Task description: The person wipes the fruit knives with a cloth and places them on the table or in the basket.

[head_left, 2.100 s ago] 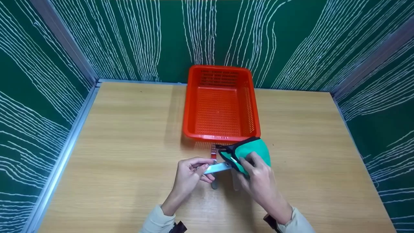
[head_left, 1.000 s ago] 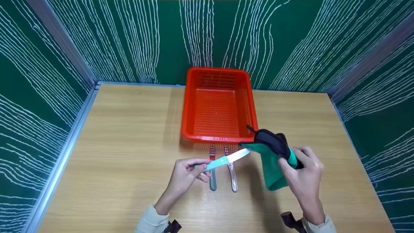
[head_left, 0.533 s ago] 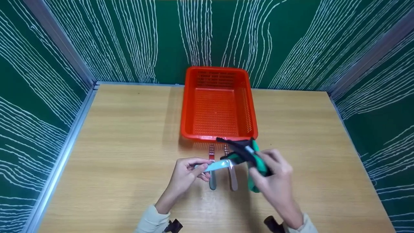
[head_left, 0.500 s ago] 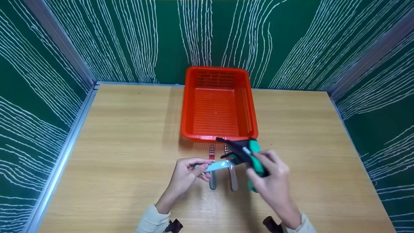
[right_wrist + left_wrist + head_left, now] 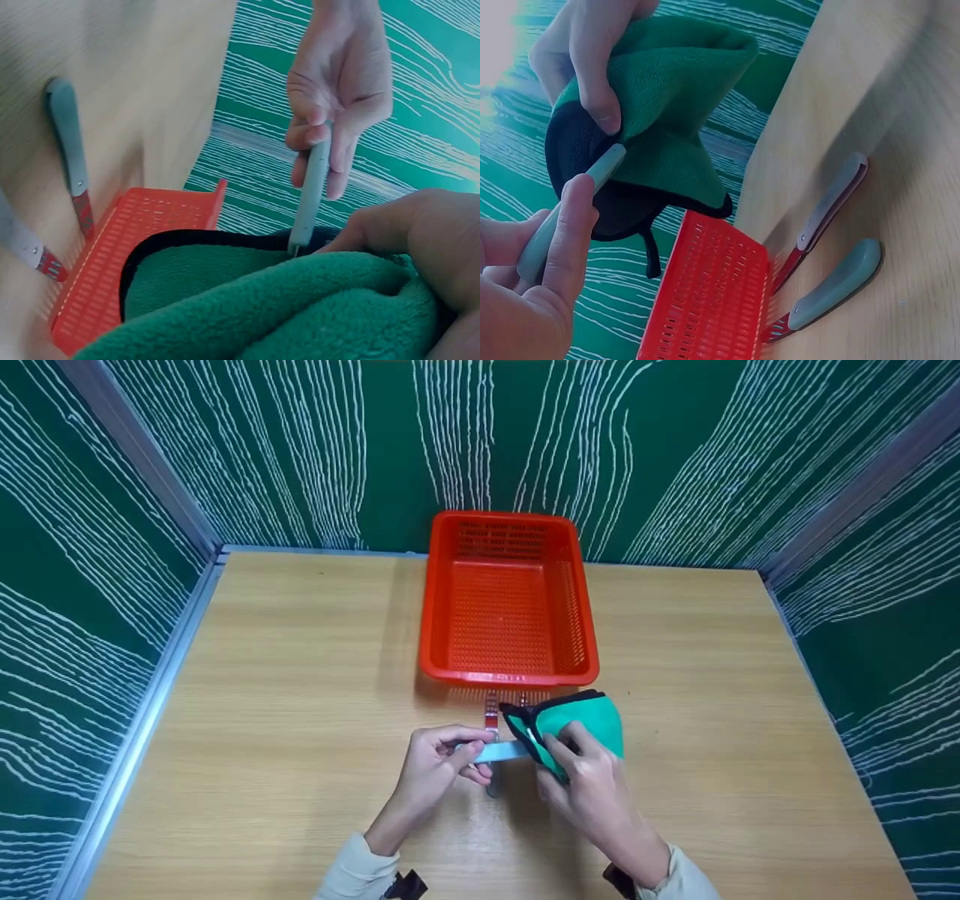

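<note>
My left hand (image 5: 435,769) pinches a small knife by its pale teal handle (image 5: 501,751) above the table. A green fleece cloth with black edging (image 5: 592,720) is folded over the knife's blade, which is hidden. My right hand (image 5: 604,799) grips this cloth from outside, thumb and fingers pressing it where the blade enters. In the left wrist view, two more knives lie side by side on the table: one with a grey-green handle (image 5: 840,285), the other with a pale pinkish handle (image 5: 834,201). Their blades have red patterned parts and point toward the basket.
A red perforated plastic basket (image 5: 514,679) stands at the back middle of the wooden table (image 5: 300,660), just beyond the hands. Green walls with white wavy lines (image 5: 397,450) enclose the back and sides.
My right hand drew the cloth off to the right, baring the blade about a second ago, then brought it back left over the blade. The left hand stayed nearly in place with the knife.
</note>
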Motion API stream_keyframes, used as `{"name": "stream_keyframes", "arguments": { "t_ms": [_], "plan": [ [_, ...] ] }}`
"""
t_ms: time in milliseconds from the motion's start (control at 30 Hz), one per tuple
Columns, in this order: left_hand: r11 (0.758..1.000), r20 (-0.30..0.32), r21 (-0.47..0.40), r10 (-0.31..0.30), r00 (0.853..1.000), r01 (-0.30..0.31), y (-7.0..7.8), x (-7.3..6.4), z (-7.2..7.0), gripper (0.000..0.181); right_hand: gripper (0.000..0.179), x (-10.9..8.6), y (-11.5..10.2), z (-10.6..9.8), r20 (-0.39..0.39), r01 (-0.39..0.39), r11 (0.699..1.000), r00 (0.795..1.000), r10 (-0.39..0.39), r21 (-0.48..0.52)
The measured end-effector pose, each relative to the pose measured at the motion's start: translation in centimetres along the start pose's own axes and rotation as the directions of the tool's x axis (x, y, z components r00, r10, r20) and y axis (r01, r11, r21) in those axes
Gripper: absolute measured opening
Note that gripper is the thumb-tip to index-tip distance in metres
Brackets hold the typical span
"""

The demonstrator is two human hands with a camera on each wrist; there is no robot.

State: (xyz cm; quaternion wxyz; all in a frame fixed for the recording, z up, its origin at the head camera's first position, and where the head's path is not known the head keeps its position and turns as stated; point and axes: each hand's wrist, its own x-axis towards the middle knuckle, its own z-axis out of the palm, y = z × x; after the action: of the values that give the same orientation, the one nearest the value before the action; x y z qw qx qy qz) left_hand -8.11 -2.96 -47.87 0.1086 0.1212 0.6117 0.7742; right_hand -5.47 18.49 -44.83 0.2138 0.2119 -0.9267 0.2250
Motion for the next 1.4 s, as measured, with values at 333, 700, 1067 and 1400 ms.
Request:
{"name": "stream_keyframes", "arguments": {
  "t_ms": [333, 700, 1067, 1400],
  "plan": [
    [1.0, -0.006, 0.002, -0.017, 1.0, 0.017, 0.0, 0.0, -0.3, 0.019, 0.038, -0.5, 1.0, 0.1, 0.009, -0.051, 0.999, 0.999, 0.051, 0.0],
    [1.0, -0.011, -0.011, -0.004, 1.0, 0.004, 0.0, 0.1, -0.5, 0.019, 0.036, -0.9, 2.2, -0.5, -0.012, -0.098, 0.995, 0.995, 0.098, -0.005],
    [0.999, -0.022, -0.027, -0.017, 1.0, 0.017, -0.2, 0.1, -0.6, 0.019, 0.031, -1.2, 4.9, -2.2, -0.163, -0.152, 0.986, 0.973, 0.16, 0.062],
    [1.0, -0.012, -0.015, -0.007, 1.0, 0.007, -0.2, 0.0, -0.6, 0.021, 0.02, -1.4, 5.5, -2.8, -0.204, -0.216, 0.973, 0.952, 0.228, 0.081]
  ]
}}
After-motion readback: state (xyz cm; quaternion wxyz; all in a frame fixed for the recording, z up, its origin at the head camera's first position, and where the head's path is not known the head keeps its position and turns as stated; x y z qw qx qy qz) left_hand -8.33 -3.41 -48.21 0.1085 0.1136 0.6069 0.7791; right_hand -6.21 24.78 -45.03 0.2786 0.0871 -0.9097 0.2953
